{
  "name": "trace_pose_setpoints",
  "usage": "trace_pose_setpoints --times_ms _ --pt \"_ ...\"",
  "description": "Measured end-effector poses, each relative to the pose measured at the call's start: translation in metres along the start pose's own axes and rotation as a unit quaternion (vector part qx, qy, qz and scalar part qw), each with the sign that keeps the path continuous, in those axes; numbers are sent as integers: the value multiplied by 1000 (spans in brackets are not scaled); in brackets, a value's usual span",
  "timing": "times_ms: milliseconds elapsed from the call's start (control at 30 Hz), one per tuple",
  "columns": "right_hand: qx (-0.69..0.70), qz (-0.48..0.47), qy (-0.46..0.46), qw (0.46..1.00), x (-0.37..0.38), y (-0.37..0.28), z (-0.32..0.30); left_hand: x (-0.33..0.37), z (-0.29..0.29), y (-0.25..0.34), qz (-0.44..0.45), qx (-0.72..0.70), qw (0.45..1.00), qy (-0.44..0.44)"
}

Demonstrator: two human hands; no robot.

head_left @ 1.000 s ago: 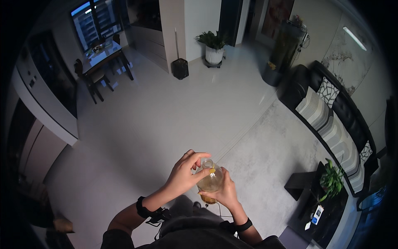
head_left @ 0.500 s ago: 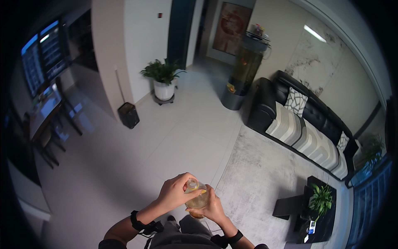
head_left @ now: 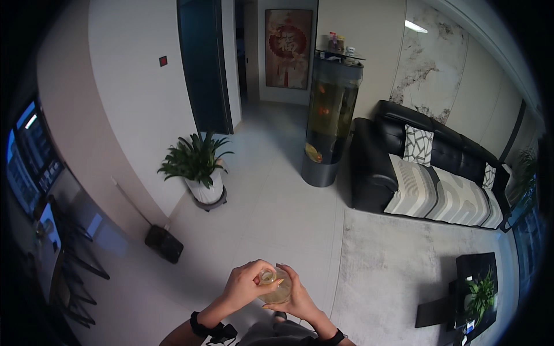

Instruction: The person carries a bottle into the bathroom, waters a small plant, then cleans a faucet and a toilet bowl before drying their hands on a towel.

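A see-through, yellowish bottle (head_left: 278, 295) with a round, uncapped mouth is held upright at the bottom centre, in front of my body. My left hand (head_left: 245, 284) wraps round its neck, the fingers curled close to the rim. On the other side, my right hand (head_left: 301, 297) grips the bottle's wider body, thumb and fingers spread about it. What is inside the bottle is hard to make out. Both wrists wear black straps.
Ahead on the tiled floor stand a potted plant (head_left: 203, 187) and a tall cylindrical fish tank (head_left: 332, 124). A long-handled dustpan (head_left: 164, 243) leans by the wall. To the right are a black sofa (head_left: 369, 164), a grey rug (head_left: 375, 259) and a low black table (head_left: 482, 259).
My view has swung up and to the left, levelling out, so the plant, tank and sofa sit differently. Both hands keep their hold on the bottle.
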State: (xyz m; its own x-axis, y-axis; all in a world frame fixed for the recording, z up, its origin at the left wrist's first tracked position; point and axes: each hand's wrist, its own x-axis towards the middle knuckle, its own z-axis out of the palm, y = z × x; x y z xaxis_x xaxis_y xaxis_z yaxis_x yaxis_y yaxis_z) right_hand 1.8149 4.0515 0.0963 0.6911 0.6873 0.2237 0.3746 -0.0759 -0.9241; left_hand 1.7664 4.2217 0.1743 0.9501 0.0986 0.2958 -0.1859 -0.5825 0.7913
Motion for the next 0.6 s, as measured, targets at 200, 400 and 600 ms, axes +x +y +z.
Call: trace_pose_setpoints --times_ms 200,400,600 --pt "-32 -72 -5 997 211 55 -27 176 -62 -83 26 25 999 29" --pt "23 0 -27 999 395 137 -46 349 -117 -180 72 -14 997 20" --pt "-34 1 10 999 576 193 -81 554 -161 -262 73 -30 996 -41"
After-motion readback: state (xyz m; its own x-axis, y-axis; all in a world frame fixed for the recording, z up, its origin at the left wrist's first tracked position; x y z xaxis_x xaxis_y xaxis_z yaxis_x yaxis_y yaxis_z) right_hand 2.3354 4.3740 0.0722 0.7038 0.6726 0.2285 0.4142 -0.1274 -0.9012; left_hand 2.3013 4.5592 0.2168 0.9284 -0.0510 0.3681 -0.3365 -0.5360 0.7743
